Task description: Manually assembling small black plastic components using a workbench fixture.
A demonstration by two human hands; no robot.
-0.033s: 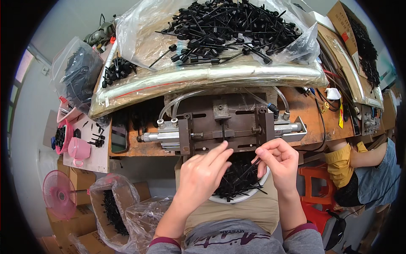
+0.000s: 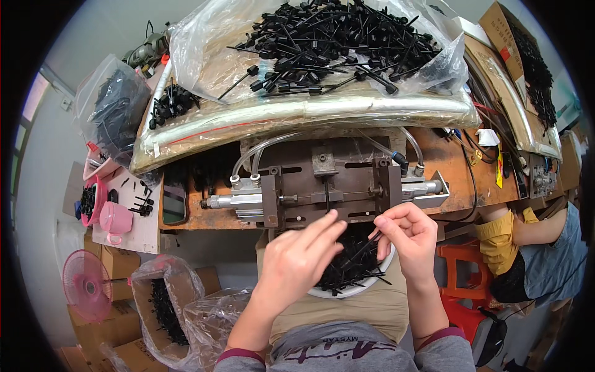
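My left hand (image 2: pixel 296 257) reaches forward over the white bowl (image 2: pixel 365 286) in my lap, fingers stretched out and spread, grip apart, the fingertips resting on the heap of thin black plastic pins (image 2: pixel 350 260) that fills the bowl. My right hand (image 2: pixel 406 235) hovers just beside it over the far side of the bowl, thumb and forefinger pinched together on one black pin (image 2: pixel 374 237), which slants down toward the heap. Both hands sit right at the front edge of the metal press (image 2: pixel 328 189), a dark block fixed to the desk (image 2: pixel 462 170), with a silver cylinder sticking out on each side and clear hoses looping up from its top. One pin stands upright in the middle slot of the press, just beyond my left fingertips. Behind the press, a big clear plastic bag (image 2: pixel 204 56) lies open on the desk with a large pile of the same black pins on it. At my left, a pink cup (image 2: pixel 114 220) sits on a small white board, and a pink fan (image 2: pixel 83 285) stands on the floor below. At my right, another person in a yellow sleeve (image 2: pixel 502 239) sits next to an orange stool (image 2: pixel 458 270).
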